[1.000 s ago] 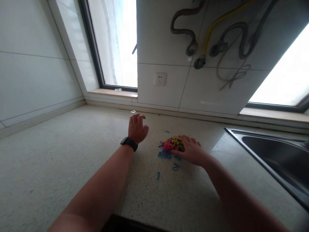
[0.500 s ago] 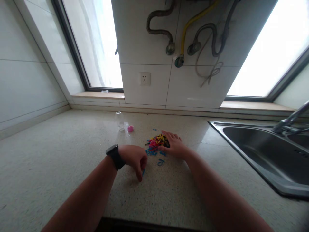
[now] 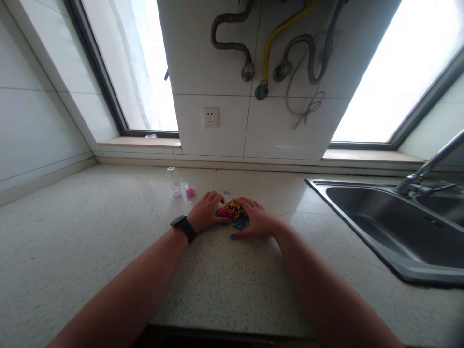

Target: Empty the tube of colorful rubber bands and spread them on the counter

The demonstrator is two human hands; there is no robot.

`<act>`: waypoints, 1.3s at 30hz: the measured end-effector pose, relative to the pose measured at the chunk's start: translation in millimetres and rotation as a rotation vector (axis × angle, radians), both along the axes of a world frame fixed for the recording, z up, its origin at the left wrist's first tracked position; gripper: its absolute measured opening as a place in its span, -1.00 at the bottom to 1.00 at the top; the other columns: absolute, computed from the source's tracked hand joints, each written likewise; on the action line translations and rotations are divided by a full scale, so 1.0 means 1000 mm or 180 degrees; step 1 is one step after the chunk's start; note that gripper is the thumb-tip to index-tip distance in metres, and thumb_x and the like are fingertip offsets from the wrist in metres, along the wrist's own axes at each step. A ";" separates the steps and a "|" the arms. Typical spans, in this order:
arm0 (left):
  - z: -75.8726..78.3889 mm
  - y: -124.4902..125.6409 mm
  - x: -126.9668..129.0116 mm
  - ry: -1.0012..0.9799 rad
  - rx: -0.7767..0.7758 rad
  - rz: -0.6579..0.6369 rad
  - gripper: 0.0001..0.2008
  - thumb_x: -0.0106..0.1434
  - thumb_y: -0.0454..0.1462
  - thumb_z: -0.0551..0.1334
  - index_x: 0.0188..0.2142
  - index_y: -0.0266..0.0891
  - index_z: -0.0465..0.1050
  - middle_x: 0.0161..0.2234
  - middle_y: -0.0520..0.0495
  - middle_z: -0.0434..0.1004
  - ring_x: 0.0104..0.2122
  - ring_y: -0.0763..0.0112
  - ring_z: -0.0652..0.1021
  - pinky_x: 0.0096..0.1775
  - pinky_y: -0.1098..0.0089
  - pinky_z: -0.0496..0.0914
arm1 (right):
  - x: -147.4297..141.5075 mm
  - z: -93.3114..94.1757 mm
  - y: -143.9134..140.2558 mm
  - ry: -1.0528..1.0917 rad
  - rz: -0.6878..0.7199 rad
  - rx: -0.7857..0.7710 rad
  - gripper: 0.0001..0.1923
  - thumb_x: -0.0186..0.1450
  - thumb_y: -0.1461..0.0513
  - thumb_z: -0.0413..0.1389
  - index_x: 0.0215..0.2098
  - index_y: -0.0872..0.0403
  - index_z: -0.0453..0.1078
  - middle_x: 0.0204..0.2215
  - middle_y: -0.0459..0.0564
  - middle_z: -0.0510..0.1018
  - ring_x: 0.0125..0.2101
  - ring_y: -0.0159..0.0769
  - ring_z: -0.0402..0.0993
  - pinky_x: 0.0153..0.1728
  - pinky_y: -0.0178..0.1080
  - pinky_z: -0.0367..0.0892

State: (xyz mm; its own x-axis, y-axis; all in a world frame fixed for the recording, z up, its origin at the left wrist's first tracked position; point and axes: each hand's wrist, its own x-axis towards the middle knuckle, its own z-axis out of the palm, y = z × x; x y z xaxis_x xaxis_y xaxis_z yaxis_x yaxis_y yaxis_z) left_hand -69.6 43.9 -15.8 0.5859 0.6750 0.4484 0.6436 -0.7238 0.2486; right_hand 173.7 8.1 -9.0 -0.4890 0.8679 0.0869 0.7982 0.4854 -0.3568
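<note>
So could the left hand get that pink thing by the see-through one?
Probably yes: the pink piece sits close beyond the left hand, with nothing visible between them, though that hand is cupped at the pile of colourful bands.

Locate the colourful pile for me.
In the head view, the colourful pile lies on the counter near mid-picture, between the left hand and the right hand, left of the sink.

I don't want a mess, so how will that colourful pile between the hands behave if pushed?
The colourful pile would probably spread rather than slide whole, being many small, separate pieces. They look thin, so each is likely light.
</note>
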 end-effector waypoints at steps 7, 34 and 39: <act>-0.017 0.016 0.013 -0.0277 -0.0209 0.0166 -0.36 0.39 0.12 -0.03 0.24 -0.27 0.19 0.14 -0.22 0.28 0.16 0.18 0.28 0.20 0.17 0.13 | -0.015 -0.014 0.013 0.0592 0.0133 0.0554 -0.15 0.12 -0.05 0.24 0.26 0.11 0.13 0.17 0.16 0.24 0.16 -0.08 0.17 0.20 -0.05 0.11; -0.004 0.005 0.028 -0.0670 -0.0584 -0.0247 -0.64 0.10 -0.29 0.28 -0.07 -0.29 0.42 -0.16 -0.10 0.50 -0.18 0.27 0.48 -0.10 0.30 0.34 | -0.018 -0.003 0.014 0.0953 -0.0566 0.0658 -0.57 0.03 0.21 0.22 -0.12 0.14 0.34 -0.26 0.02 0.51 -0.25 -0.24 0.41 -0.27 -0.28 0.21; -0.005 0.008 0.025 -0.1509 -0.1193 -0.0295 -0.61 0.20 -0.30 0.23 0.04 -0.27 0.37 -0.11 -0.10 0.52 -0.17 0.33 0.53 -0.10 0.34 0.40 | -0.017 -0.006 0.019 0.1706 -0.0977 0.0541 -0.56 0.09 0.18 0.20 -0.06 0.12 0.34 -0.30 0.00 0.52 -0.29 -0.27 0.43 -0.27 -0.27 0.26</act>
